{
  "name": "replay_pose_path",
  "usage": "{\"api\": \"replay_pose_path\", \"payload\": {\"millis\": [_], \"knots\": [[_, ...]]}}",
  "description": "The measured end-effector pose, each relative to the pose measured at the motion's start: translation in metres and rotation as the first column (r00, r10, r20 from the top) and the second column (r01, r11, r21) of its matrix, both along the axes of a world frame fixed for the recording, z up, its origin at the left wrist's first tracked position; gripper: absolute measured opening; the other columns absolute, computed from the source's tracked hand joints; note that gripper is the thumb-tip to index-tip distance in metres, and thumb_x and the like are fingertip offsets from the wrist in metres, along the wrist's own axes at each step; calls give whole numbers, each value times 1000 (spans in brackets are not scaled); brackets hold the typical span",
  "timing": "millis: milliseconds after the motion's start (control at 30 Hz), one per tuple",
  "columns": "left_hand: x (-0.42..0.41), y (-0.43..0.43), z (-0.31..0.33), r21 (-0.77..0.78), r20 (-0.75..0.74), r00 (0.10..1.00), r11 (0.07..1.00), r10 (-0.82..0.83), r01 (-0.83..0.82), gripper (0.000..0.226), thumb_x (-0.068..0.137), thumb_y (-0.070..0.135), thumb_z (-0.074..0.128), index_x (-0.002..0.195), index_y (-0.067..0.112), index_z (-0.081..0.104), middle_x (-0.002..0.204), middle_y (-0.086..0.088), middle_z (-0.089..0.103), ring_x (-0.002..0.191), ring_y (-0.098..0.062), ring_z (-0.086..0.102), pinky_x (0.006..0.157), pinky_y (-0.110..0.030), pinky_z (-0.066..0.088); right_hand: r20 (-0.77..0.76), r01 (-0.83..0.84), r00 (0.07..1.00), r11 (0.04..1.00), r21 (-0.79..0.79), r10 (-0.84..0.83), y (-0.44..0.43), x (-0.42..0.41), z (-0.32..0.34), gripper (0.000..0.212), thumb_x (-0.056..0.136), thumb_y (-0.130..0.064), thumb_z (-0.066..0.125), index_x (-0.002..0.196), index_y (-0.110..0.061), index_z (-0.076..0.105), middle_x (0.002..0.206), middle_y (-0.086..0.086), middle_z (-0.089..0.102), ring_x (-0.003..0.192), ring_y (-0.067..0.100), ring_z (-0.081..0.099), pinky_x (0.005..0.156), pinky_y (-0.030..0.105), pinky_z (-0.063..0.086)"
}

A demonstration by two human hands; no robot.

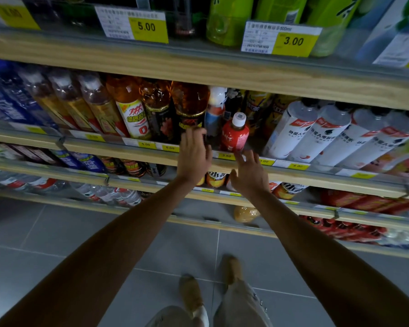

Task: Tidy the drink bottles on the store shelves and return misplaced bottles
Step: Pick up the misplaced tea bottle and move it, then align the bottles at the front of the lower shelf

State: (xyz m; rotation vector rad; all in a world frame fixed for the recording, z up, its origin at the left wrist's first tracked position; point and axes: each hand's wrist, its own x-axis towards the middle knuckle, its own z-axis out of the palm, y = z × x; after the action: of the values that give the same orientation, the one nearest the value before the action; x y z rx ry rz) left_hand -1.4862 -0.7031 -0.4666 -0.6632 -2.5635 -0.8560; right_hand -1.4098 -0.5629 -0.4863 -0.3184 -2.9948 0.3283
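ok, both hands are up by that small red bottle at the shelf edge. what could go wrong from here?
1. The red bottle stands at the front edge of the shelf, with the open right hand close by its base; a clumsy touch could tip it off.
2. The left hand is blurred against the dark-labelled bottle in a tightly packed row; a shove might topple neighbours.
3. Either hand could knock the price tags loose.

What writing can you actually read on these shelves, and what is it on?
"5.00": left upper price tag.
"500ml" and "3.00": right upper price tag.
"5.00": small yellow tag, middle shelf.
"3.00": shelf tag below red bottle.
Bottle labels, fine print: too blurred to read.
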Motion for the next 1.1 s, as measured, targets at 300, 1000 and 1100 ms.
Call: {"api": "replay_pose_path", "payload": {"millis": [300,1000,1100], "knots": [[-11,-4,-40,-480,228,954,830,-196,285,63,85,34,58,137,9,33,134,-12,40,125,-28,33,107,-36,28,-184,238,938,932,-273,-293,2,-41,11,86,79,-51,65,142,-7,26,130,15,48,113,34,53,79,44,49],[-12,-8,-21,-553,362,910,739,-204,386,79,78,31,64,144,9,25,137,-14,37,126,-31,31,106,-38,29,-334,214,838,824,-525,-431,1,2,41,83,65,-46,77,134,-17,39,126,5,59,113,28,57,85,37,47],[-7,-4,-12,-583,344,923,732,-172,353,74,80,31,64,142,10,29,136,-15,40,124,-31,35,103,-39,32,-301,222,859,830,-511,-415,8,31,42,79,65,-46,78,130,-17,43,120,3,62,107,26,59,81,31,44]]}}
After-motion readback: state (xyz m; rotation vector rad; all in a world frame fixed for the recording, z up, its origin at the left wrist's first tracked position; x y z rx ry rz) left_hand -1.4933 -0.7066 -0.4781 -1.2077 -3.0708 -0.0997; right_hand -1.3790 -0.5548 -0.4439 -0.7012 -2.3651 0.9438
